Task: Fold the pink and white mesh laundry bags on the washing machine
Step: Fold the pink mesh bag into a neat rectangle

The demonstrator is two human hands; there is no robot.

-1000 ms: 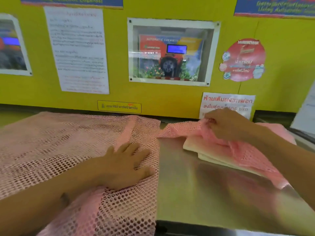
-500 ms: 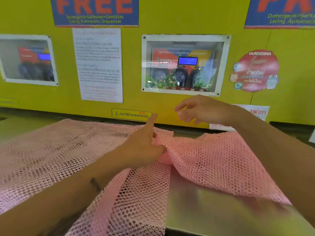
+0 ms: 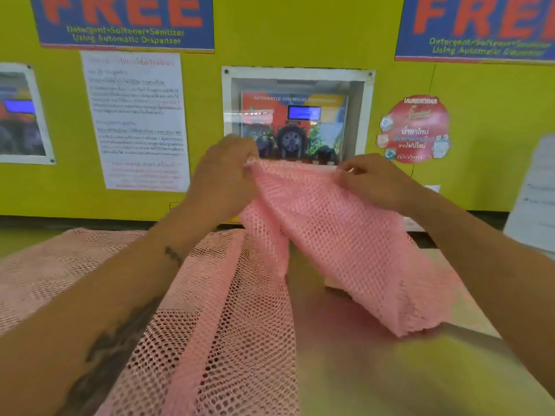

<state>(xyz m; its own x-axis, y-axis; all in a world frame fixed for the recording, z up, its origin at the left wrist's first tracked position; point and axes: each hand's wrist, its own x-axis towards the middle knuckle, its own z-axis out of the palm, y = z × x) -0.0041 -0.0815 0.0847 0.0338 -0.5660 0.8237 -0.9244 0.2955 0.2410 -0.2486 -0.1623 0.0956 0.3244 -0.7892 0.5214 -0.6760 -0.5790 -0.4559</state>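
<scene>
Left hand (image 3: 223, 175) and right hand (image 3: 372, 181) pinch one pink mesh bag (image 3: 339, 235) at 12 o'clock; folding seems barely started, the spread bag (image 3: 90, 265) at 9 o'clock waits.

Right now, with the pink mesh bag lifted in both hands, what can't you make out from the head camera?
- White folded item: mostly hidden under the lifted pink mesh bag; whether it is a bag is unclear.
- Left hand and right hand fingers: partly wrapped in mesh, exact pinch unclear.
- Spread pink mesh bag: cut off by left and bottom edges.
- White notice: small print too blurred to read.
</scene>
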